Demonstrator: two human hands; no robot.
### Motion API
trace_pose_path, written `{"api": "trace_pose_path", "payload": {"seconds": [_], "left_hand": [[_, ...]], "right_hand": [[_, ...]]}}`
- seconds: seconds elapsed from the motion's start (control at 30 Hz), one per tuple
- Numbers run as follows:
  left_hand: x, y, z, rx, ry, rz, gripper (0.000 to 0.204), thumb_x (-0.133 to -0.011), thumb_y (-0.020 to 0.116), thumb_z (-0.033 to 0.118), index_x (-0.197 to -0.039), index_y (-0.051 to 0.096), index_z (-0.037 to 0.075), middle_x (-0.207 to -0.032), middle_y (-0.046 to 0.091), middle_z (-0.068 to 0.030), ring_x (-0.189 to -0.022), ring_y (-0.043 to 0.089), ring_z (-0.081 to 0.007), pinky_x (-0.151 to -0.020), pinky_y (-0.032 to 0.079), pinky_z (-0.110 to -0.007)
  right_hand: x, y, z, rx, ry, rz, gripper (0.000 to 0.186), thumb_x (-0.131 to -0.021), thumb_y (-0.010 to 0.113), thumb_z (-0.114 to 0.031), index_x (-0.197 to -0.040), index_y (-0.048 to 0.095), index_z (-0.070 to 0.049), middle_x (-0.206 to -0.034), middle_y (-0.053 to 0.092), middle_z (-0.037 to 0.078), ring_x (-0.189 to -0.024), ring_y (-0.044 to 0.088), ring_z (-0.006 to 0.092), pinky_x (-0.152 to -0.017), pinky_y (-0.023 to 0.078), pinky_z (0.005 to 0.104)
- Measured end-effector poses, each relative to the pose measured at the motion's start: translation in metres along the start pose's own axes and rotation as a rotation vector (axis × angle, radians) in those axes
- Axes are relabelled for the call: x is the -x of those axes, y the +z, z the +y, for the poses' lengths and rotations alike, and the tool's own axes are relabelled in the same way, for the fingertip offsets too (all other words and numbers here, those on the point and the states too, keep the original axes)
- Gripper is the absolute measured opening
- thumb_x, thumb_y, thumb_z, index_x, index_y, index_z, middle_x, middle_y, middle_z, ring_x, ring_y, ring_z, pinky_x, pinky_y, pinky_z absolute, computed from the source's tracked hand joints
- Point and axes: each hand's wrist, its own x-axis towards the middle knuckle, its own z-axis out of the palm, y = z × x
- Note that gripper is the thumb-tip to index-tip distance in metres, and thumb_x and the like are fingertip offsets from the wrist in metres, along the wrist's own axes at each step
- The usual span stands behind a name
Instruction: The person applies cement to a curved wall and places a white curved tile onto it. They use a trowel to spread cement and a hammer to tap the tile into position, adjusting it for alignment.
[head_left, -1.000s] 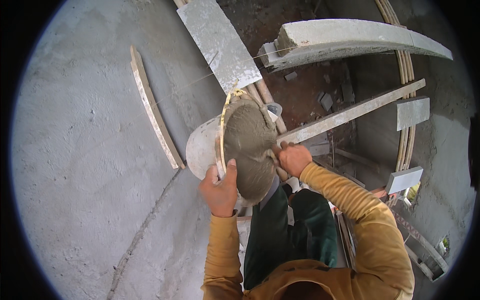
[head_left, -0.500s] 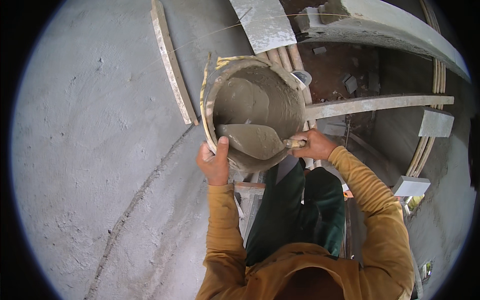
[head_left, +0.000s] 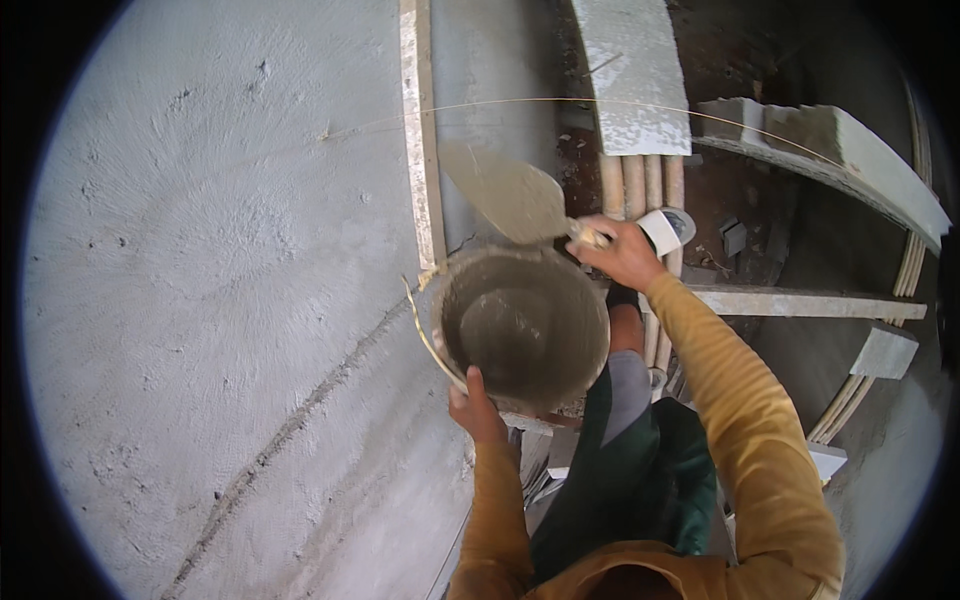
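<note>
1. Bucket [head_left: 580, 330], ahead-right of the left hand [head_left: 478, 408], which clasps its rim [head_left: 520, 254]: mortar [head_left: 503, 335] likely makes it heavy; rim suits holding.
2. Trowel [head_left: 515, 200], extending left from the right hand [head_left: 624, 252], clenched round its handle [head_left: 594, 237]: probably light, stiff, slick-bladed; hold the handle.

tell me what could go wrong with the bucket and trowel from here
Only the left hand is on the bucket, gripping its rim; any support underneath is hidden, so it might tip and spill mortar. The trowel in the right hand shows beyond the bucket's far rim, so any mortar clinging to its blade could drop outside.
</note>
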Motion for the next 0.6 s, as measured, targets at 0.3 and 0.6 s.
{"api": "trace_pose_path", "payload": {"seconds": [0.3,0.6], "left_hand": [[0.022,-0.061,-0.059,0.011,-0.208,0.107,0.023,-0.089,0.064,0.018,-0.095,0.061,-0.004,-0.092,0.064,-0.0078,-0.081,0.056,-0.0135,-0.075,0.047,-0.029],[0.036,-0.062,-0.087,0.12,-0.268,0.077,0.02,-0.091,0.062,0.015,-0.101,0.062,-0.002,-0.099,0.065,-0.0077,-0.085,0.058,-0.0128,-0.081,0.047,-0.028]], "right_hand": [[-0.133,0.153,0.004,0.005,0.128,0.2,0.051,-0.079,0.071,-0.03,-0.122,0.061,-0.006,-0.1,0.068,0.02,-0.09,0.067,0.0348,-0.081,0.052,0.041],[-0.099,0.252,-0.097,0.08,0.019,0.236,0.071,-0.08,0.067,-0.018,-0.141,0.036,-0.002,-0.105,0.056,0.017,-0.089,0.064,0.0361,-0.074,0.055,0.0441]]}}
